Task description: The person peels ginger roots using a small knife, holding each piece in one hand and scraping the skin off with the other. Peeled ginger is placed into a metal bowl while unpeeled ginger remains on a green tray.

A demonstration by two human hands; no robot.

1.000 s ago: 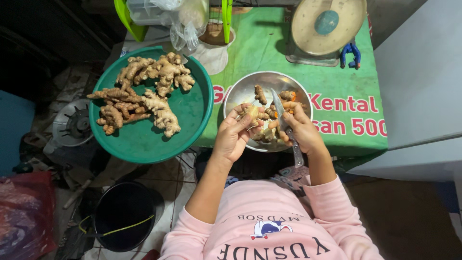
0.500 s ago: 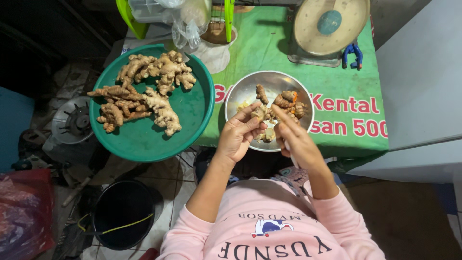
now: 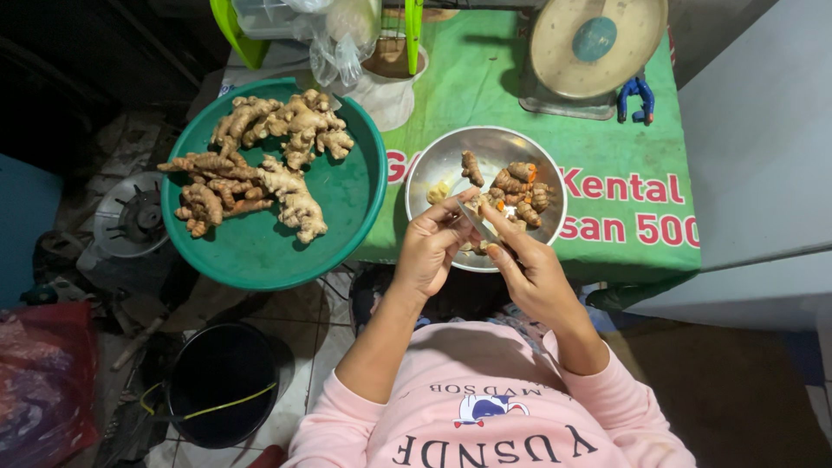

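Note:
My left hand [image 3: 431, 250] grips a small pale piece of root [image 3: 473, 206] over the near rim of a round metal bowl [image 3: 433, 165]. My right hand [image 3: 530, 270] holds a thin knife [image 3: 482, 225] with its blade laid against that piece. Several orange-brown turmeric pieces [image 3: 518, 186] lie in the bowl. To the left, a large green basin [image 3: 260, 256] holds a heap of ginger roots [image 3: 260, 169].
The bowl rests on a green printed cloth [image 3: 624, 147] over a table. A weighing scale [image 3: 596, 48], a blue clip [image 3: 638, 92], a white cup [image 3: 388, 91] and plastic bags [image 3: 338, 35] stand at the back. A black bucket [image 3: 221, 381] and a stove burner [image 3: 130, 217] are on the floor at left.
Both hands have drawn back from over the bowl's middle to its near rim. The knife blade has dropped from pointing up over the bowl to lying against the root piece.

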